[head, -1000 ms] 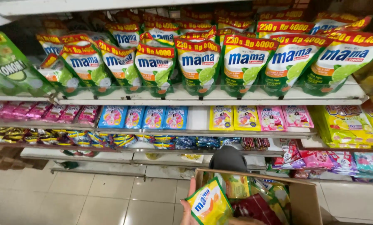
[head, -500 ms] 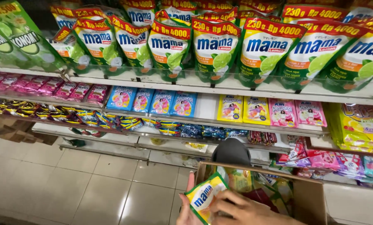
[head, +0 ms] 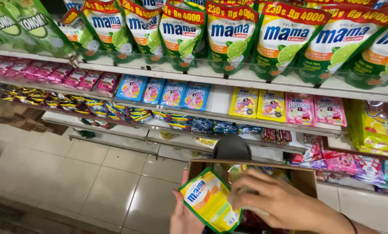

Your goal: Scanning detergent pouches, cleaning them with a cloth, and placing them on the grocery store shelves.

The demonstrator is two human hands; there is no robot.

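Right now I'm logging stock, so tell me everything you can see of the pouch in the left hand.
The yellow pouch is a flat, glossy plastic refill pack, yellow with a green border and a blue logo. It is tilted, top toward the upper left, over the open cardboard box. The left hand grips its lower left edge from behind; the right hand is at its right side.

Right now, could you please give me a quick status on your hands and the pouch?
Left hand holds yellow pouch. Right hand reaches into cardboard box. Nothing blocking.
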